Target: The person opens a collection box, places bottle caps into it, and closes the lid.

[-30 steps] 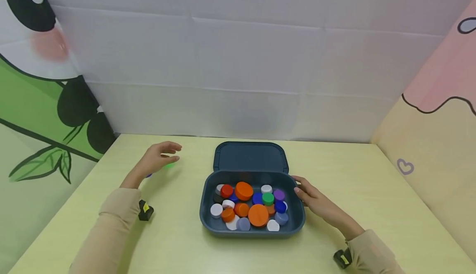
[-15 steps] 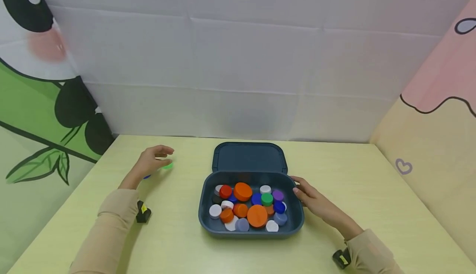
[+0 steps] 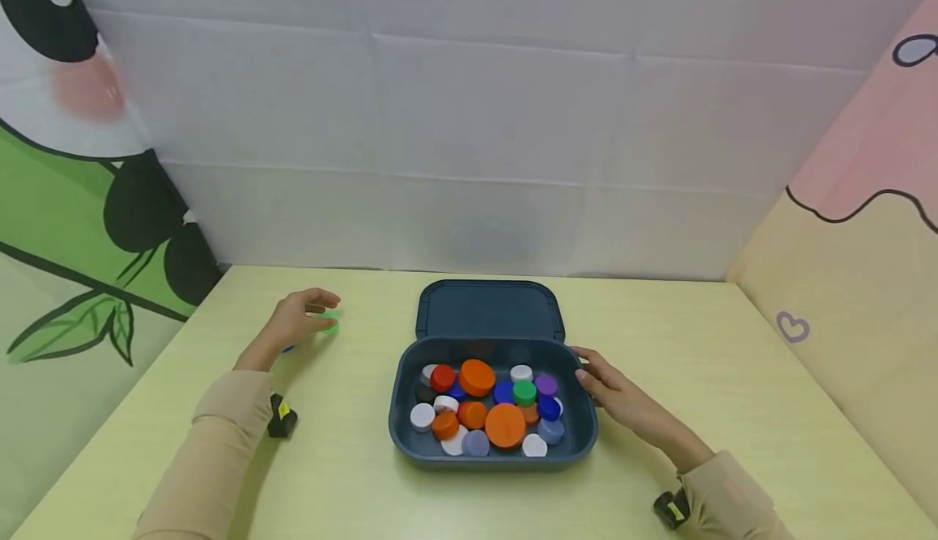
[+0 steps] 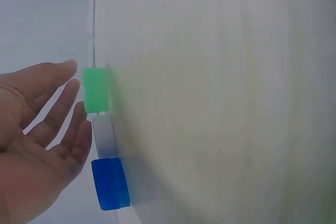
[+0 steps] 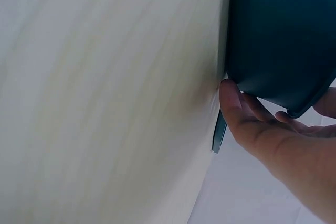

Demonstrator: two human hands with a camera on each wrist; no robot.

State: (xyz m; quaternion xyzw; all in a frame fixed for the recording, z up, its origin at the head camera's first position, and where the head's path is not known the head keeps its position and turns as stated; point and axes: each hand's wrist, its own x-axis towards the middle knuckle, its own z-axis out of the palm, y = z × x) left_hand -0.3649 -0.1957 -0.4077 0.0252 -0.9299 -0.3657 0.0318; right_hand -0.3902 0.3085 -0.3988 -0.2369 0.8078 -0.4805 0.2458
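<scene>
My left hand hovers low over the table's left side, its fingers spread and gently bent. Just past its fingertips in the left wrist view stand a light green bottle cap, a white cap and a blue cap in a row. In the head view the hand partly covers the green cap, and the white one is hidden. With the thumb at the rim and fingers along the outer wall, my right hand holds the right end of a dark blue box. Several coloured caps lie inside it.
The box's dark blue lid lies flat right behind it. A pale wooden table ends at a grey-white cloth backdrop, with printed panels at both sides. Black wrist devices sit at the sleeves.
My left hand has shifted slightly left and lower, then settled beside the green cap. The right hand keeps its hold on the box; the whole head view has drifted slightly.
</scene>
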